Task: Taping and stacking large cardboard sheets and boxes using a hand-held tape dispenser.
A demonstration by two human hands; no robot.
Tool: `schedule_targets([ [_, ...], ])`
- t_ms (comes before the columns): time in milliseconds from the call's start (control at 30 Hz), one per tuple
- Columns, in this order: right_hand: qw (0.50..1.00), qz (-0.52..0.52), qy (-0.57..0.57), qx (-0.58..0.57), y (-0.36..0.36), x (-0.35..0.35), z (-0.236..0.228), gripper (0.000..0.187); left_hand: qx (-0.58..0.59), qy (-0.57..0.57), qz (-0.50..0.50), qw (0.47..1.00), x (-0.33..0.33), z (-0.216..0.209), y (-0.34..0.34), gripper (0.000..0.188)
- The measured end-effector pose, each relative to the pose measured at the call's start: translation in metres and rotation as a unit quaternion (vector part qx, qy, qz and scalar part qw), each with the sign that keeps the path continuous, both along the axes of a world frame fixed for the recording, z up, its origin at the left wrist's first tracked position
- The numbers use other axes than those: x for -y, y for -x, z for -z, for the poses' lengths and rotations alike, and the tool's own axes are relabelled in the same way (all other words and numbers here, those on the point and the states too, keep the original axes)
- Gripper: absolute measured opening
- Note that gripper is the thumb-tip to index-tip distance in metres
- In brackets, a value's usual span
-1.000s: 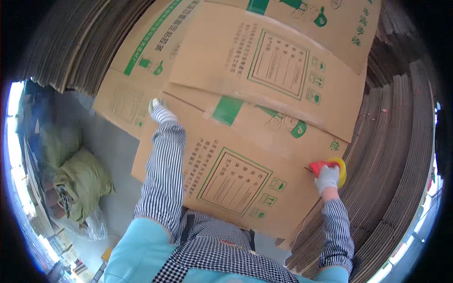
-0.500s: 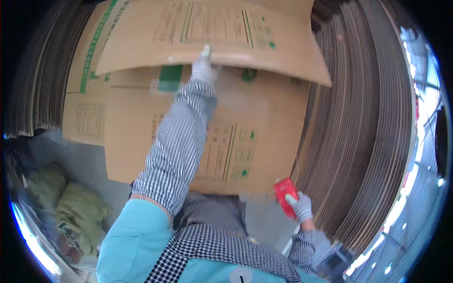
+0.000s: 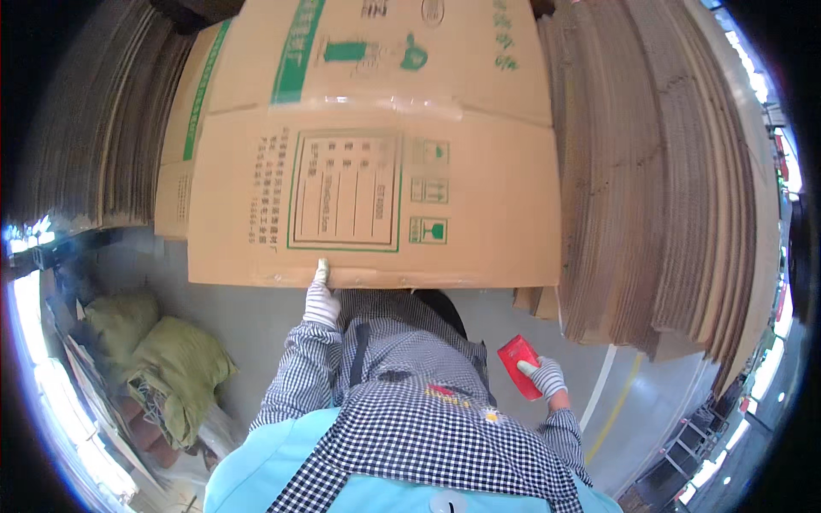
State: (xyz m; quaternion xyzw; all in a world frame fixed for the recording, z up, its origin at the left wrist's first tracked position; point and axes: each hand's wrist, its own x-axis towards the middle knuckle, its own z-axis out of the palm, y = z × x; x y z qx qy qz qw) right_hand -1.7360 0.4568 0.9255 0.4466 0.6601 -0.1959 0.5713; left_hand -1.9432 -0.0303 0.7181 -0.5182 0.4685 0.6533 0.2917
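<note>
A flattened cardboard box (image 3: pixel 479 205) with green and black print lies in front of me, on top of other cardboard. My left hand (image 3: pixel 321 301) is closed on its near edge, the thumb on top and the other fingers hidden underneath. A shiny strip like clear tape (image 3: pixel 389 104) runs across the box along a crease. Low on the right, my right hand (image 3: pixel 546 376), in a striped glove like the left, grips a flat red hand-sized object (image 3: pixel 518 363) whose kind I cannot make out. It is held apart from the box.
Tall stacks of flattened cardboard rise at the right (image 3: pixel 616 188) and the left (image 3: pixel 111 120). Another printed cardboard sheet (image 3: pixel 175 184) shows beneath the box's left side. Stuffed green sacks (image 3: pixel 184 368) rest on the grey floor (image 3: pixel 265 329) at left. A yellow line (image 3: pixel 617 410) marks the floor at right.
My left hand has come back toward my body. The raised cardboard has come down and nearer, and now lies flat with its edge in that hand. My right hand still holds the red object.
</note>
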Motion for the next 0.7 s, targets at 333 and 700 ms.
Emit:
schedule_targets([
  [333, 0.998, -0.053, 0.037, 0.019, -0.013, -0.011, 0.060, 0.082, -0.017, -0.084, -0.256, 0.963, -0.007, 0.133, 0.024, 0.057],
  [700, 0.997, 0.021, -0.035, -0.064, 0.009, -0.019, 0.248, 0.072, -0.349, 0.124, 0.000, 0.929, -0.112, 0.036, 0.201, 0.040],
])
